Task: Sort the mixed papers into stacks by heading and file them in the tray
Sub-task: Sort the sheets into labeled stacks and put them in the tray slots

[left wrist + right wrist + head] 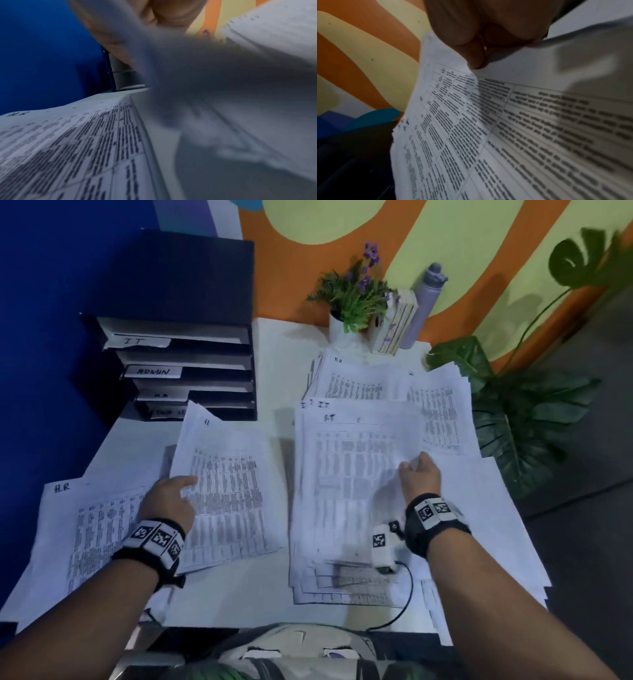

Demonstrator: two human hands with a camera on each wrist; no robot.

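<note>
A dark paper tray (191,361) with slots labelled IT, ADMIN and H.R stands at the back left of the white table (274,344). My left hand (181,487) grips the left edge of a printed sheet headed H.R (229,494), thumb on top, lifted a little off the table. It shows blurred in the left wrist view as the held sheet (214,81), above the H.R pile (68,135). My right hand (416,463) pinches the right edge of the top sheet headed IT (352,474) on the centre stack. The fingers (471,51) nip that IT sheet (488,128).
An H.R pile (85,525) lies at the front left, and another H.R pile (356,378) at the back, overlapping more sheets to the right (442,412). A flower pot (346,326), books (397,323) and a bottle (424,306) stand behind. A leafy plant (513,422) borders the right edge.
</note>
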